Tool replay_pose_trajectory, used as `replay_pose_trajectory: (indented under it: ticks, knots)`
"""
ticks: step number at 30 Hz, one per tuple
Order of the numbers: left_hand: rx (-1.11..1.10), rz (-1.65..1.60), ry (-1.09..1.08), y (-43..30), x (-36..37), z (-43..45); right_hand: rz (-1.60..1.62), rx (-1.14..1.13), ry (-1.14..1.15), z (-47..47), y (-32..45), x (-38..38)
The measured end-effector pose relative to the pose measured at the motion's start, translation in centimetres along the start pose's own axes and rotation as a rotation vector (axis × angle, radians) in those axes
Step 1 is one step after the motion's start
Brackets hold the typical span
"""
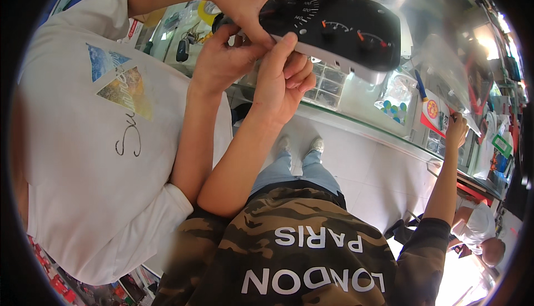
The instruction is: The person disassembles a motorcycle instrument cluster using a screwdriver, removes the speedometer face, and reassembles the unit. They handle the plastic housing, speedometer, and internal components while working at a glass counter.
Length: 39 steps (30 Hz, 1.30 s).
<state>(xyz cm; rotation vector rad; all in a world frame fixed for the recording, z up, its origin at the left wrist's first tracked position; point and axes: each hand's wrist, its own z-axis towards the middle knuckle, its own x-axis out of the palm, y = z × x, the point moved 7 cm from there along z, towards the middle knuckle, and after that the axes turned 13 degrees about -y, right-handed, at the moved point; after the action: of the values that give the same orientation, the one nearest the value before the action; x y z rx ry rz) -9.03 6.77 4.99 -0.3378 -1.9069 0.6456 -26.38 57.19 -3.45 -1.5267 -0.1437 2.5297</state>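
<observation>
A car instrument cluster (333, 28) with a black dial face and a pale housing is tilted above the glass counter. My left hand (283, 72) has its thumb at the cluster's lower edge and its fingers curled beneath the housing. Another person in a white T-shirt holds the cluster's left end with one hand (244, 3); that person's other hand (225, 60) is close beside mine, at the lower left edge. Far to the right, my right hand (457, 130) is at a red and white printed packet (436, 112) and clear plastic; what its fingers hold is unclear.
On the glass counter (363, 122) are a compartment box (329, 85), a plastic bag with green and blue dots (394, 110), a blue-handled tool (420, 85), a car key (182, 50) and yellow tape (207, 12). Another person (477, 226) is at the lower right.
</observation>
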Motion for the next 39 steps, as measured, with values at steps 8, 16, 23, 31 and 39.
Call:
replay_pose_trajectory:
  ticks: [8,16,23,31,39]
  knots:
    - [0.028,0.034,-0.112,-2.2,2.5,1.9,0.258,0.06,-0.081,-3.4,-3.2,-7.2]
    - [0.094,0.007,-0.078,-1.8,2.1,4.4,0.441,0.265,-0.131,-5.8,-8.6,-14.2]
    - [0.387,0.329,0.136,-9.0,7.1,-2.2,0.856,0.232,-0.339,-0.8,-5.9,-16.0]
    - [0.864,0.038,-0.079,-18.2,9.0,-5.8,1.897,0.078,0.311,12.3,20.5,-18.5]
    - [0.507,0.031,-0.361,-9.9,-1.0,-1.6,2.24,0.248,1.049,13.0,45.0,-16.4]
